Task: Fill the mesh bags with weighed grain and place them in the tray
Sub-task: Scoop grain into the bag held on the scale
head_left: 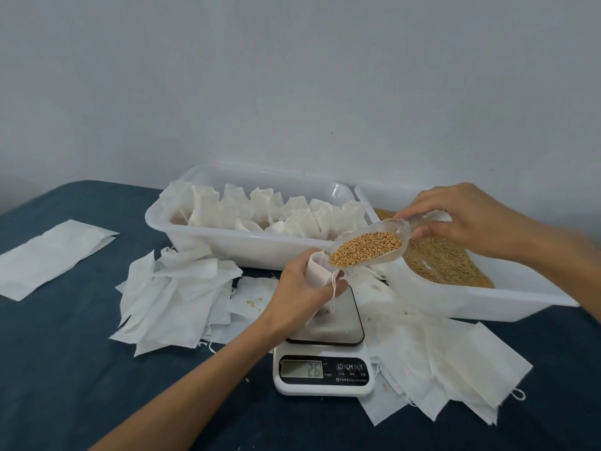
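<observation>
Scoop at bag mouth, above the scale.
Scale (323, 369) reads 26. Left hand (300, 289) grips open mesh bag (317, 271) over its platform; right hand (468, 219) pinches scoop (369, 245) of grain, tip at bag. Filled bags in tray (208, 236) beyond left hand.

Dark blue table (81, 369), pale wall (292, 76)

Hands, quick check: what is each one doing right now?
Left hand: grips an open mesh bag above the scale.
Right hand: holds the clear scoop of grain by its handle, tip at the bag's mouth.
</observation>
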`<state>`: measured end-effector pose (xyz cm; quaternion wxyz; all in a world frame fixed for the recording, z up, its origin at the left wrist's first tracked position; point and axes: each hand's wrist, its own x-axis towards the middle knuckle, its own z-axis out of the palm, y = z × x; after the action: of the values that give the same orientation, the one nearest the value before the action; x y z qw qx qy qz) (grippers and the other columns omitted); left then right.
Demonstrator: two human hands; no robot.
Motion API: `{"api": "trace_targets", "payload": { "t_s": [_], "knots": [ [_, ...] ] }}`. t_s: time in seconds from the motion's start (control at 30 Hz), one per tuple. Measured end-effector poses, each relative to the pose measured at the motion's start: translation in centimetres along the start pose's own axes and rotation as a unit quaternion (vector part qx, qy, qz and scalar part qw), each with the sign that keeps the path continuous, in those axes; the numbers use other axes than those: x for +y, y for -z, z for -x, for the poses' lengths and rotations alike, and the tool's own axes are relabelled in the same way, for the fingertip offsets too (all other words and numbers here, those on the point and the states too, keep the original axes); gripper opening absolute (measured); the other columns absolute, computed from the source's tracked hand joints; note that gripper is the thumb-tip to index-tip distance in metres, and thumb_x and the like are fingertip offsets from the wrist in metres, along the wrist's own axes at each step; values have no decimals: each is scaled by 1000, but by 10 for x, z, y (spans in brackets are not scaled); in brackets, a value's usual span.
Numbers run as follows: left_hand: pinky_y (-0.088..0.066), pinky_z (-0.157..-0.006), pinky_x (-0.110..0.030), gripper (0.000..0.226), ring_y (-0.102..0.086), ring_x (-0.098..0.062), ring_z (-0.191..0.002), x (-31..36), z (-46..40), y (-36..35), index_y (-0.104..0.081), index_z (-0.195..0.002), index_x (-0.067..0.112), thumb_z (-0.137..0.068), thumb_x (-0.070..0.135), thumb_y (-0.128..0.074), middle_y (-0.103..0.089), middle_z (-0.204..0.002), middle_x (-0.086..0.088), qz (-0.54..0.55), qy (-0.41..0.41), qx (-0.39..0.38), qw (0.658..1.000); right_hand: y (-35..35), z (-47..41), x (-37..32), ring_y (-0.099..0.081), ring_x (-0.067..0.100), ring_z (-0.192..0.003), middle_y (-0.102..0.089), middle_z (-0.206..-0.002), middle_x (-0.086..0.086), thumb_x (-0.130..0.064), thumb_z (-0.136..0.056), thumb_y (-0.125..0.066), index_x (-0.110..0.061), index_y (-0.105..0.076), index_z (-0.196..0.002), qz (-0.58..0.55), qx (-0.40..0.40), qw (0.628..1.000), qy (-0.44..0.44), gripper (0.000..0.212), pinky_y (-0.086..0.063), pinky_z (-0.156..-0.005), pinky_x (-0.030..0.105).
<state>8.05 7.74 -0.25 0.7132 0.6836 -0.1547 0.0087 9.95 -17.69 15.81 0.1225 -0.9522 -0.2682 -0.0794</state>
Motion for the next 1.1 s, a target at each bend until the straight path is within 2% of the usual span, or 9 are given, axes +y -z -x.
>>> {"api": "trace_targets", "payload": {
  "t_s": [0.27, 0.6, 0.7, 0.87, 1.1],
  "knots": [
    [-55, -73, -21, 29, -73, -13, -99, -1, 2, 0, -70, -117, 22, -91, 14, -80, -77, -104, 1, 3, -5, 3, 1000, 1, -1, -3, -62, 2, -104, -71, -102, -19, -15, -86, -77, -26, -77, -113, 12, 6, 1000, 5, 30, -47, -97, 41],
    [-59, -82, -23, 24, -73, -20, -109, 0, 1, -1, -70, -113, 11, -92, 2, -77, -76, -108, -6, 66, -1, 2, 998, 4, -2, -5, -61, 4, -104, -71, -100, -20, -16, -86, -78, -26, -77, -114, 27, 8, 1000, 7, 30, -46, -98, 49],
    [-58, -78, -21, 26, -73, -20, -108, 1, 0, -1, -70, -115, 13, -91, 3, -78, -76, -109, -8, 61, -3, 5, 998, 4, -2, -5, -61, 3, -104, -71, -101, -20, -16, -86, -77, -27, -76, -115, 29, 7, 1000, 7, 31, -46, -98, 48],
    [-59, -83, -23, 28, -74, -19, -108, -1, -1, -1, -70, -115, 15, -91, 3, -79, -77, -109, -5, 64, -3, 5, 998, 3, -3, -4, -61, 4, -104, -70, -101, -21, -18, -86, -77, -29, -76, -115, 33, 9, 999, 7, 32, -46, -98, 51],
    [-59, -82, -19, 29, -74, -8, -98, -1, 0, 0, -71, -118, 10, -93, -5, -73, -77, -99, 4, 79, -2, -5, 997, 3, -4, -5, -61, 6, -106, -70, -103, -19, -19, -87, -76, -28, -76, -116, 33, 7, 999, 6, 30, -43, -100, 52]
  ]
}}
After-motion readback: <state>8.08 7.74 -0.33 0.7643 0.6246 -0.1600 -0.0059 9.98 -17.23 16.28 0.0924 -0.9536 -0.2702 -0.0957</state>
